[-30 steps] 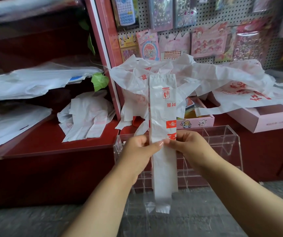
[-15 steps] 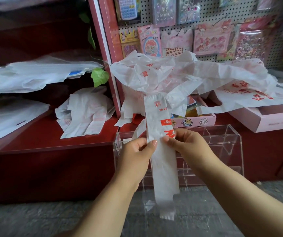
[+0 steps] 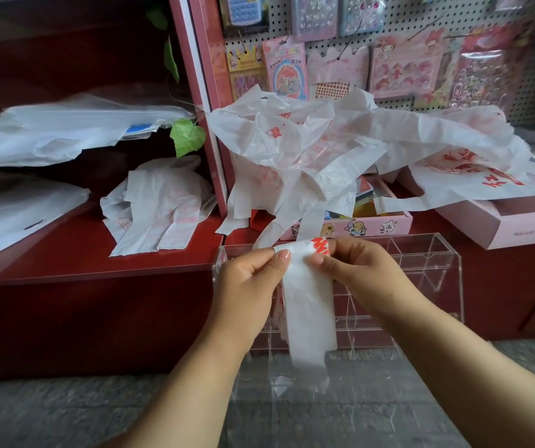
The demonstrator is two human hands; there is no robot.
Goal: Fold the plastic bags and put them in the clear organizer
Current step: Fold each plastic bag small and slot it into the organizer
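Observation:
A white plastic bag with red print, folded into a narrow strip (image 3: 308,305), hangs down in front of me. My left hand (image 3: 250,279) pinches its top left edge and my right hand (image 3: 353,266) pinches the top right, where the strip is bent over at the fold. Behind and below the hands stands the clear organizer (image 3: 434,273), an acrylic box with several compartments. A heap of loose crumpled bags (image 3: 324,147) lies on the ledge beyond it.
More crumpled bags (image 3: 159,205) lie on the red shelf (image 3: 75,266) at left. Pink boxes (image 3: 515,227) sit at right under the bags. A pegboard with hanging sticker packs (image 3: 405,66) fills the back wall. Grey floor (image 3: 49,412) runs below.
The upper half of the strip, which stood tall above my hands, has come down over the fold. Both hands stay at the same spot pinching the strip.

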